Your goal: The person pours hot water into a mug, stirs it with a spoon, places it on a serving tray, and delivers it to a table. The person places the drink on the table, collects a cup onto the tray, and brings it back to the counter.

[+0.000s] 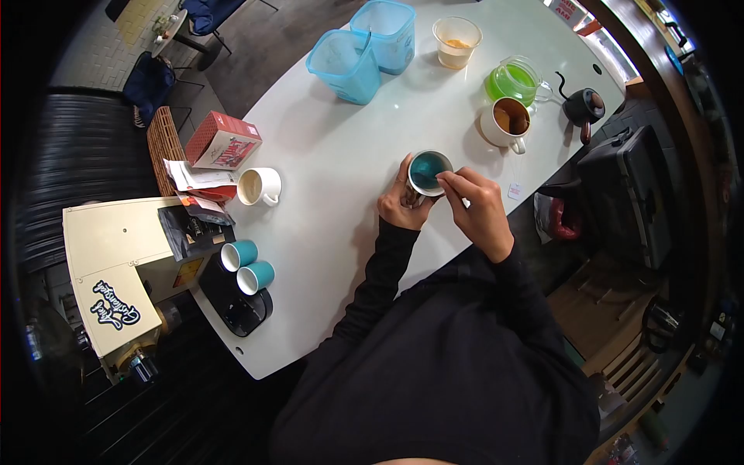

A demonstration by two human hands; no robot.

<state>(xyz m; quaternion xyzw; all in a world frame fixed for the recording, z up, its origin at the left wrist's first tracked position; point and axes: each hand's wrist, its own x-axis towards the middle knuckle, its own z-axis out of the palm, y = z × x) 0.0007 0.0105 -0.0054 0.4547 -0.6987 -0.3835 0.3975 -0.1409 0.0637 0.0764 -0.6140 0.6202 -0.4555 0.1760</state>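
My left hand (pixel 403 200) is wrapped round a cup (pixel 419 191) with a pale rim and deep teal inside; whether that is liquid or lining I cannot tell. Over the cup's right rim, the fingers of my right hand (pixel 474 203) are pinched together. Whatever they hold, if anything, is too small to make out. Just right of that hand, a small white paper tag (pixel 514 191) lies on the table. Beyond it stands a large white mug (pixel 496 138) with brown liquid in it.
The white table (pixel 325 209) carries two blue plastic containers (pixel 345 66), a clear cup (pixel 457 43), a green-filled glass server (pixel 513 80) and a black gooseneck kettle (pixel 583 106). Leftward are a white mug (pixel 267 186), a red box (pixel 222 141) and two teal cups (pixel 256 277) on a black scale (pixel 236 310).
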